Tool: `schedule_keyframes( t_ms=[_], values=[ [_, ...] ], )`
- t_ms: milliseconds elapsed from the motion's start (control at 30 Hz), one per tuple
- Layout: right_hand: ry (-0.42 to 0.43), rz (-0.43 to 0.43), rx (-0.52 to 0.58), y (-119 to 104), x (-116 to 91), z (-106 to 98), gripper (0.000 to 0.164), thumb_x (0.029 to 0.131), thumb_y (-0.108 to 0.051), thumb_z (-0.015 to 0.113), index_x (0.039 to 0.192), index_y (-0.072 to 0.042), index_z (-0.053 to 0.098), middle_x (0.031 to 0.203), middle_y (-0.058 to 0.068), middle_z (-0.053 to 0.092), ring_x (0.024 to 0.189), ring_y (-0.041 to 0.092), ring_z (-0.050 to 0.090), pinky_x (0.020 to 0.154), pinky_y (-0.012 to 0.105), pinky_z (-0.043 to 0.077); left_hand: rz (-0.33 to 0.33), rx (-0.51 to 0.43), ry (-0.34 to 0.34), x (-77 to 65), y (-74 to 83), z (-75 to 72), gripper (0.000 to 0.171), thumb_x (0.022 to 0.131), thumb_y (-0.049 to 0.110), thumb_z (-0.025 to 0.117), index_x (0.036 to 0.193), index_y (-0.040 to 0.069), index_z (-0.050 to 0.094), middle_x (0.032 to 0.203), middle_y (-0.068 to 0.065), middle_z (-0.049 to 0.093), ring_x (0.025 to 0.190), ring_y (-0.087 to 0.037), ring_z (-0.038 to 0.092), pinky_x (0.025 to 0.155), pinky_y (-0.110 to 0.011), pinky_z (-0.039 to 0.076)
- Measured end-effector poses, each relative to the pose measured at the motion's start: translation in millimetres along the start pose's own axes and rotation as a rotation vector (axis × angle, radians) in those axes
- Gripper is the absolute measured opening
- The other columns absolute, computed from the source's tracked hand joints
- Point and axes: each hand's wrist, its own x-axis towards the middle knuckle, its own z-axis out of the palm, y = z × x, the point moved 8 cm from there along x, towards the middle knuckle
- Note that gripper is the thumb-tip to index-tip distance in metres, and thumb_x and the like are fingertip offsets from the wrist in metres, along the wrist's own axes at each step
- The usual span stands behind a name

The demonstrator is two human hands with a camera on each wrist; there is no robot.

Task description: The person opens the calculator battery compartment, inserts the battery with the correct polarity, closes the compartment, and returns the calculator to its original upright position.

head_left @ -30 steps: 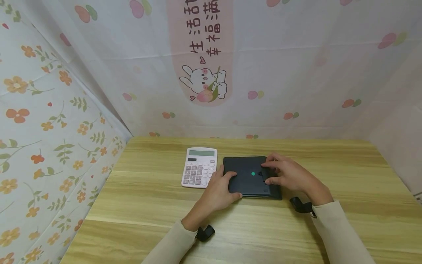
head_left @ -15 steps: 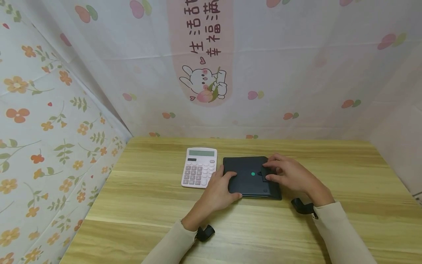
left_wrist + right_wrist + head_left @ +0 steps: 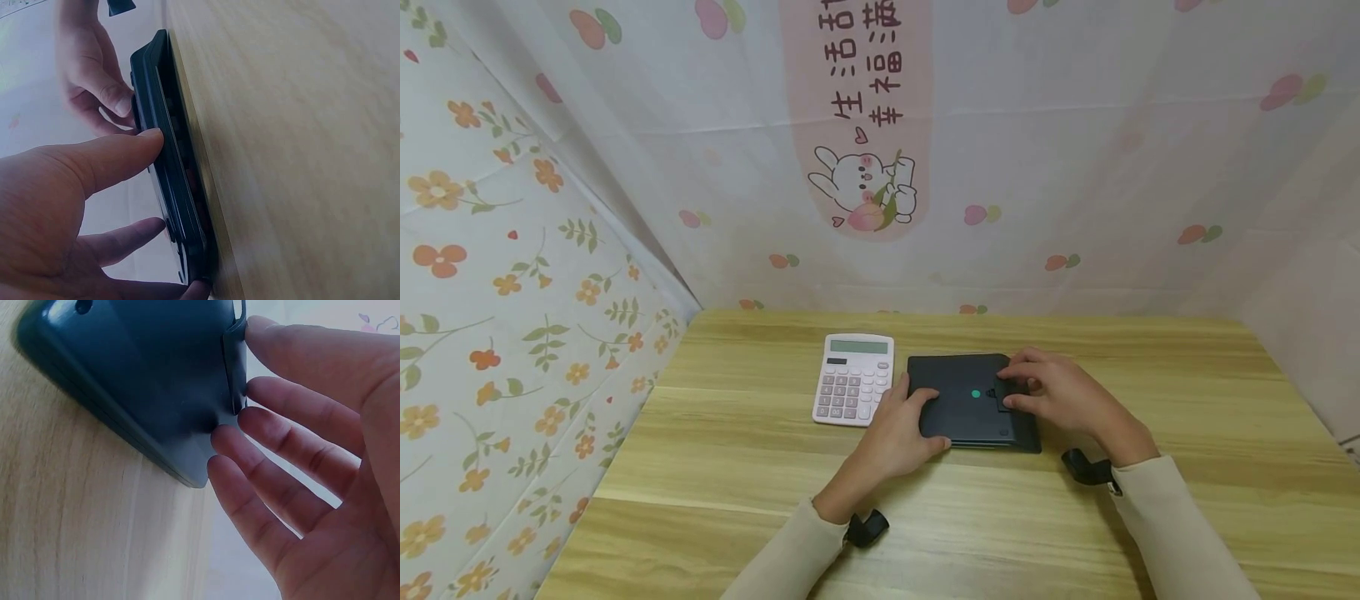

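Ok, R hand pinches dk device hatch; inside hidden.

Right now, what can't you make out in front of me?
White calculator: lower right keys, behind the left hand, head view.
Dark device: underside, facing the table, head view; too shadowed, left wrist view.
Small cover: part behind the right hand, head view.
Wall lettering: cut off by the head view's upper edge.

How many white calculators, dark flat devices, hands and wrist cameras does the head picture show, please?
White calculator: 1
Dark flat device: 1
Hands: 2 (left hand, right hand)
Wrist cameras: 2 (left camera, right camera)
Total: 6
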Motion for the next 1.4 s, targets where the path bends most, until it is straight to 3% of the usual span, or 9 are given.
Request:
schedule_keyframes(
  t_ms=[300,867,1400],
  values=[
    [0.005,-0.019,-0.003,-4.4,1.7,-2.5,0.035,0.099,-0.020,0.086,0.128,-0.003,0.079,0.123,0.008,0.067,0.091,0.018,0.069,0.078,0.040,0.059,-0.016,0.009,-0.011,1.4,-2.5,1.6,0.074,0.087,0.034,0.094,0.152,0.013,0.066,0.177,-0.027,0.027,0.160,-0.047,0.032,0.121,-0.061,0.039],
    [-0.020,0.035,0.029,-4.6,4.4,-0.5,0.036,0.098,-0.018,0.087,0.128,-0.001,0.077,0.119,0.006,0.067,0.097,0.021,0.070,0.082,0.045,0.060,-0.005,0.016,-0.004,0.8,-1.3,1.0,0.074,0.087,0.033,0.094,0.151,0.012,0.066,0.176,-0.029,0.027,0.159,-0.049,0.033,0.120,-0.062,0.040],
    [-0.023,0.051,0.021,-3.5,5.6,-0.7,0.035,0.097,-0.016,0.087,0.128,-0.002,0.077,0.117,0.006,0.067,0.097,0.021,0.068,0.079,0.042,0.058,-0.003,0.002,-0.003,0.3,0.8,0.6,0.076,0.085,0.034,0.095,0.151,0.011,0.066,0.176,-0.029,0.026,0.160,-0.049,0.031,0.120,-0.063,0.039]
  ],
)
